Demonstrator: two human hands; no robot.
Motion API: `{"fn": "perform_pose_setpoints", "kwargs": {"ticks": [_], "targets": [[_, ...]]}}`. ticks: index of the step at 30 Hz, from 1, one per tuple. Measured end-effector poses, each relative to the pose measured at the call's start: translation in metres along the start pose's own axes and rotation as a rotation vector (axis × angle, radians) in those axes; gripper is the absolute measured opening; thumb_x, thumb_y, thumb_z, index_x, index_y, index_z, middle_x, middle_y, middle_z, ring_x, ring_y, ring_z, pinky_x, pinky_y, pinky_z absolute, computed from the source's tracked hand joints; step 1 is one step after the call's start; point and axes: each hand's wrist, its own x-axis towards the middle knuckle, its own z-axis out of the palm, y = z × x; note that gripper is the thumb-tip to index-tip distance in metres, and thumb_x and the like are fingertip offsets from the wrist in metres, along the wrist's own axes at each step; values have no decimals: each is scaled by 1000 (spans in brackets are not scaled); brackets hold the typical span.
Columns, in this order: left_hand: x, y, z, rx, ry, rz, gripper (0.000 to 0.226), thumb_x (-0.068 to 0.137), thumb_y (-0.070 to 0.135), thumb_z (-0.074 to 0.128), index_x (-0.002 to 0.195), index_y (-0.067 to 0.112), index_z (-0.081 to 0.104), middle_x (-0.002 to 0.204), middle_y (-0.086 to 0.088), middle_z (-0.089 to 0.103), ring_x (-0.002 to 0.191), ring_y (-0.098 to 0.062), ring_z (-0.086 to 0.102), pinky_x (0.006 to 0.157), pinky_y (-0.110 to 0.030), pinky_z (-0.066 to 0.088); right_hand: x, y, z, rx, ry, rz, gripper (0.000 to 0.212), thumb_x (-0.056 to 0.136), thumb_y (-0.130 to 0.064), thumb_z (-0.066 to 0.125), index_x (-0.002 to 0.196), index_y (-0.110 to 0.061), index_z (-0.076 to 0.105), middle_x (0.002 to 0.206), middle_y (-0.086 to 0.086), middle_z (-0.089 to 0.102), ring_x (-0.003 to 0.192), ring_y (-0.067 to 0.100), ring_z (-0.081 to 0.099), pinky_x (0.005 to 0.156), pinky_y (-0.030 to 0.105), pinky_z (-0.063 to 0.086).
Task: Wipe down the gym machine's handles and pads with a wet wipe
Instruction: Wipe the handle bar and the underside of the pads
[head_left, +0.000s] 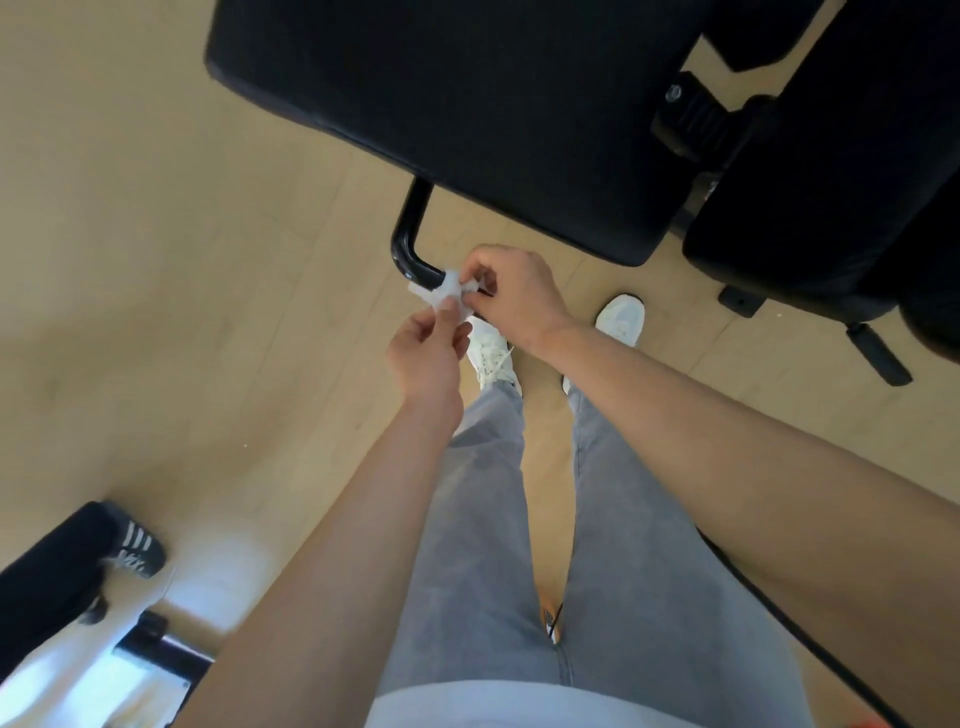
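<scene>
Here, two bare hands pinch a small crumpled white wet wipe (445, 297) between them

The left hand (426, 353) grips the wipe's lower edge with curled thumb and fingers, and the right hand (511, 296) pinches its right side. The wipe hangs in front of a bent black metal tube (407, 244), just below the near edge of the machine's large black padded cushion (467, 119); contact with the tube cannot be told. White sneakers (491, 353) stand on the pale wooden floor (156, 260); a black striped shoe (132, 545) sits lower left
</scene>
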Motion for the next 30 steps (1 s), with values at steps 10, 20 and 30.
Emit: {"fn": "perform_pose_setpoints", "kwargs": {"ticks": [10, 20, 30], "targets": [[-34, 67, 1, 157, -216, 203, 15, 104, 21, 57, 94, 10, 61, 92, -3, 70, 82, -8, 70, 81, -27, 59, -45, -31, -56, 455, -39, 236, 33, 85, -6, 80, 112, -15, 65, 93, 16, 71, 78, 13, 61, 76, 27, 53], [-57, 168, 95, 163, -263, 359, 10, 101, 21, 63, 97, 12, 62, 102, -3, 68, 94, -12, 70, 78, -25, 59, -1, -52, -161, 576, 221, 421, 17, 101, -22, 62, 102, -9, 72, 90, 4, 71, 87, 15, 67, 76, 34, 62], [-58, 217, 233, 461, -323, 521, 13, 90, 27, 77, 101, 21, 72, 95, 4, 76, 91, -13, 73, 86, -36, 61, 89, -45, -287, 1211, 79, 512, 26, 97, -23, 69, 122, -18, 67, 119, 8, 73, 105, 23, 74, 90, 42, 61]]}}
